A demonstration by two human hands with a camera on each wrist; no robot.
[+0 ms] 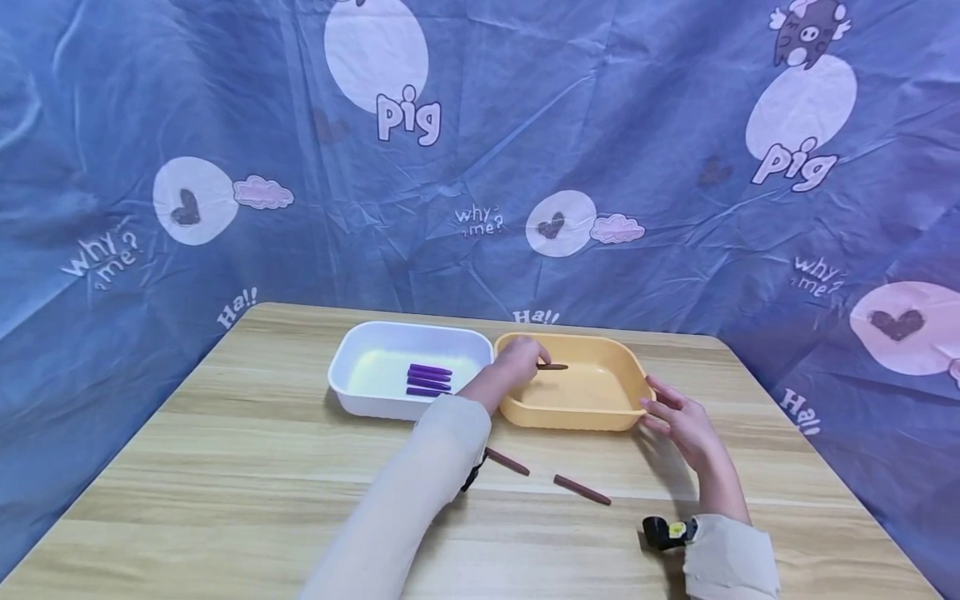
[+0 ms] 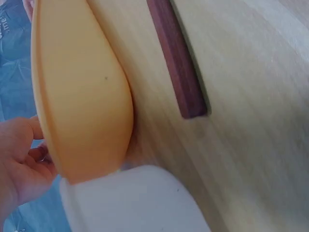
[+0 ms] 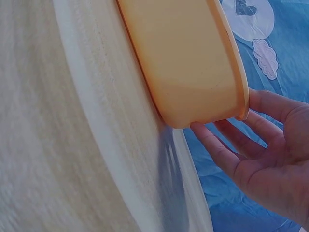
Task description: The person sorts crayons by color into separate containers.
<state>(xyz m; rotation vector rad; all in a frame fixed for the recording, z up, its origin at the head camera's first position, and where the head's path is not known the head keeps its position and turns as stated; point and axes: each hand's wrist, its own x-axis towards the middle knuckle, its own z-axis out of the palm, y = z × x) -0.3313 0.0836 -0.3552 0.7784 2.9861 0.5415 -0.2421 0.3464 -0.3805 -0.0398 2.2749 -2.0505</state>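
One brown stick [image 1: 552, 367] pinched by left hand [image 1: 519, 360] — over yellow tray [image 1: 600, 414].

a makeshift recording setup: cartoon pig backdrop [image 1: 525, 167] behind wooden table [image 1: 225, 467].

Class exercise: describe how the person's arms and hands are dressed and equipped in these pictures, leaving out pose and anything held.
Both hands are bare: no gloves or rings show. The left hand and right hand emerge from long cream sleeves. A small black device with a yellow mark sits at the right wrist; a black strap shows at the left cuff.
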